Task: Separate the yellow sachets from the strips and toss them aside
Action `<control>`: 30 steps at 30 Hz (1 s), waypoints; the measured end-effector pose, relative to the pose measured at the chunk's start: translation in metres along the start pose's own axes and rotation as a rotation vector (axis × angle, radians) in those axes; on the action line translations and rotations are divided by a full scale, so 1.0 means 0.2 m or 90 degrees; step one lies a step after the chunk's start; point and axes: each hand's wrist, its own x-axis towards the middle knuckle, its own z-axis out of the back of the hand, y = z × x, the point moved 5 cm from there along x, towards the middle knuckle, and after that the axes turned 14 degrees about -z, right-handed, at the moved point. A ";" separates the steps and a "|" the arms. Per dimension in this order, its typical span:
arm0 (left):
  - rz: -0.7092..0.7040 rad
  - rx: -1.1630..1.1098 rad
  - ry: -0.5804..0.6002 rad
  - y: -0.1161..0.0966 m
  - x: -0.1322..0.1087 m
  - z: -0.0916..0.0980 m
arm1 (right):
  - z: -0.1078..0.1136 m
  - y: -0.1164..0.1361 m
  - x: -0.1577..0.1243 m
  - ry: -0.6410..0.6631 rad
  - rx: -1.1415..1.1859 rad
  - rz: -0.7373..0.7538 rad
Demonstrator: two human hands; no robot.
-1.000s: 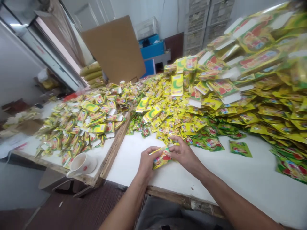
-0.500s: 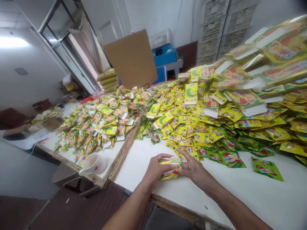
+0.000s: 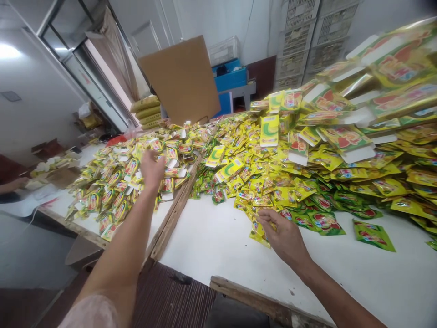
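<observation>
My left hand [image 3: 152, 167] is stretched out over the heap of small yellow-green cartons [image 3: 112, 182] on the left table. Motion smears its fingers, so whether they hold a carton does not show. My right hand [image 3: 285, 234] is at the near edge of the sachet pile, its fingers bent and drawn together on a yellow sachet [image 3: 260, 236]. Loose yellow sachets [image 3: 285, 196] spread beyond it, with green sachets [image 3: 329, 223] to its right. Two cartons [image 3: 229, 169] [image 3: 215, 156] lie on the sachets between my hands.
Larger stacked cartons [image 3: 344, 132] rise at the right. A wooden edge strip [image 3: 177, 218] divides the two white tables. A cardboard sheet [image 3: 180, 82] stands behind the piles. At far left another person's arm [image 3: 13, 184] rests by a table. A single green sachet [image 3: 373, 234] lies on the right.
Both hands were together around one carton. My left hand has swung up and left to the carton heap, its arm now covering the mug; my right hand has stayed near the sachets.
</observation>
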 end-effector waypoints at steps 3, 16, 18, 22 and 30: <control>0.000 0.007 0.292 -0.10 -0.29 -0.31 | -0.02 -0.02 0.00 -0.011 -0.104 0.057; 0.078 -0.155 0.527 -0.31 -0.92 -0.58 | -0.02 -0.01 0.01 0.005 -0.174 0.083; 0.079 -0.151 0.528 -0.33 -0.98 -0.54 | -0.02 0.01 0.00 0.000 -0.137 0.095; 0.047 -0.081 0.511 -0.38 -1.03 -0.51 | -0.03 0.02 -0.01 0.009 -0.150 0.108; 0.233 -0.432 0.426 -0.41 -1.13 -0.49 | -0.08 0.02 -0.03 0.044 -0.142 0.104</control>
